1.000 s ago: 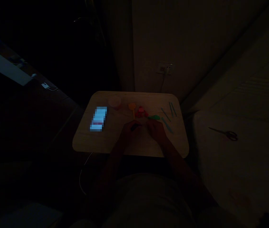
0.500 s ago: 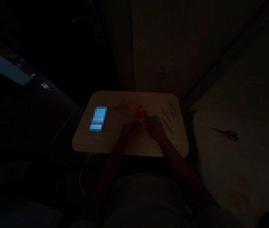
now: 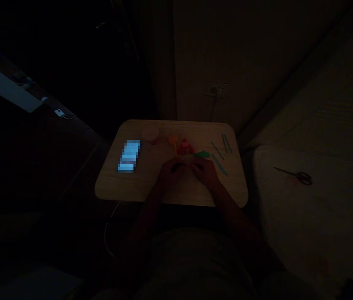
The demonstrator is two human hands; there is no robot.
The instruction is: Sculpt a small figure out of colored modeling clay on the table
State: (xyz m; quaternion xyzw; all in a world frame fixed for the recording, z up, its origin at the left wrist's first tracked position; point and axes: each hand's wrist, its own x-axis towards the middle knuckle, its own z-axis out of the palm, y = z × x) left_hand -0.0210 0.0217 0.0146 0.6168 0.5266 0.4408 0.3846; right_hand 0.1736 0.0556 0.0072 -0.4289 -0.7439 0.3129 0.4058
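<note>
Both my hands are near the middle of a small wooden table [image 3: 126, 187], close to each other. My left hand [image 3: 170, 168] has its fingers curled in, with the tips bent toward the other hand. Opposite it, my right hand [image 3: 206, 168] is closed in the same way. Whatever the fingers hold is too dark and small to make out. Just beyond the fingertips lie red clay-like pieces [image 3: 185, 146]. An orange tool with a broad head [image 3: 173, 139] lies beyond my left hand, and a green piece [image 3: 202, 154] is right behind my right hand.
A lit phone [image 3: 129, 156] lies at the table's left, with a round pale tub [image 3: 150, 134] behind it. Several thin teal sticks [image 3: 224, 143] and a teal knife-like tool [image 3: 219, 165] are at the right. Scissors [image 3: 298, 176] lie on a pale surface beyond the right edge.
My right hand's fingers have shifted slightly, drawing back a little from the green piece, which shows more now. My left hand stays almost in place.
</note>
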